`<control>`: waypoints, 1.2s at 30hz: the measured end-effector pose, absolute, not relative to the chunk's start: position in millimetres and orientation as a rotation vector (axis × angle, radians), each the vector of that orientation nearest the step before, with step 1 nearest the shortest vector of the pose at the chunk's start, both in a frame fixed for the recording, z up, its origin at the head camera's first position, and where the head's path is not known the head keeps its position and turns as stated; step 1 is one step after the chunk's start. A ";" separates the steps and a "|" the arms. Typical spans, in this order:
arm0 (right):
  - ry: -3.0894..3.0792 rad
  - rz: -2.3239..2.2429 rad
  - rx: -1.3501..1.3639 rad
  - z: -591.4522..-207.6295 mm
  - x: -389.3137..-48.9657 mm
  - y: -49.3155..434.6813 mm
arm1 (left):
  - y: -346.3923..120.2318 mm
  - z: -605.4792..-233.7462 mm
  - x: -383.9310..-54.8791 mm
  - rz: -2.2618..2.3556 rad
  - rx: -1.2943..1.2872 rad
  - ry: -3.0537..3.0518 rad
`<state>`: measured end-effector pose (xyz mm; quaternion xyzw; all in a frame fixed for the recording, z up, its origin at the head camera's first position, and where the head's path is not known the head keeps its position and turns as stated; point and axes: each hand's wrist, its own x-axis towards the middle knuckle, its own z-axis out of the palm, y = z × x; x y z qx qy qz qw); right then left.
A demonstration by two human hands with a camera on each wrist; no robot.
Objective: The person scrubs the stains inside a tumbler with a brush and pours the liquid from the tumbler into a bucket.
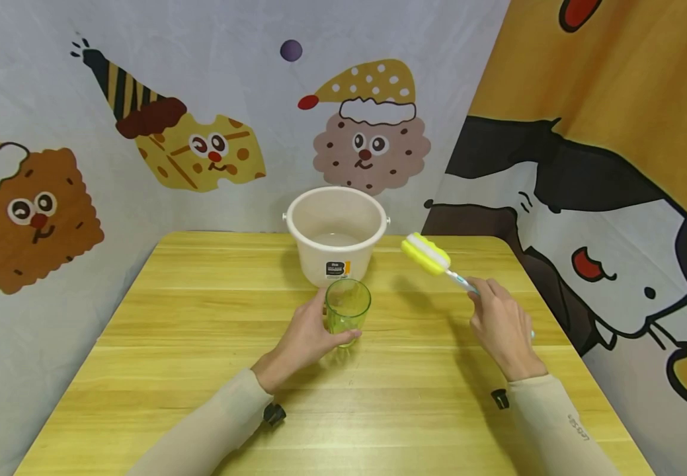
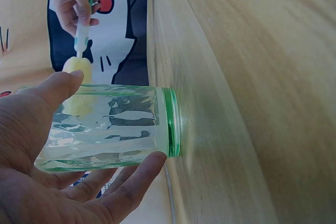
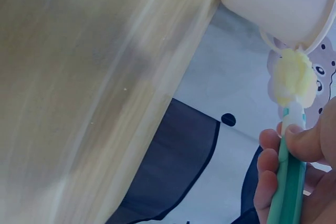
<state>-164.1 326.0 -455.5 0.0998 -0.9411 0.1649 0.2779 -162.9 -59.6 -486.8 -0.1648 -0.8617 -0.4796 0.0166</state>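
Note:
A clear green drinking glass (image 1: 348, 305) stands upright on the table in front of the bucket. My left hand (image 1: 304, 334) holds it from the left, thumb on the near side and fingers behind; in the left wrist view the fingers wrap around the glass (image 2: 115, 127), its base close to the tabletop. My right hand (image 1: 502, 324) grips the handle of a sponge bottle brush (image 1: 428, 254) with a yellow and white head. The brush is raised over the right part of the table, head pointing up and left. In the right wrist view its green handle (image 3: 289, 182) lies in the curled fingers.
A white plastic bucket (image 1: 337, 228) with a label stands at the table's back middle, behind the glass. The wooden table (image 1: 188, 377) reaches back to a cartoon-printed cloth (image 1: 218, 39). More printed cloth (image 1: 605, 244) hangs along the right side.

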 end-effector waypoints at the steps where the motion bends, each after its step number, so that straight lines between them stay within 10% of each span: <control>1: -2.515 0.434 0.276 -454.7 -164.0 325.2 | -59.6 -486.7 -162.8 -1.493 -0.511 -2.679; 36: -2.398 0.594 0.716 -412.2 -149.9 282.4 | -60.9 -487.3 -163.7 -1.485 -0.517 -2.673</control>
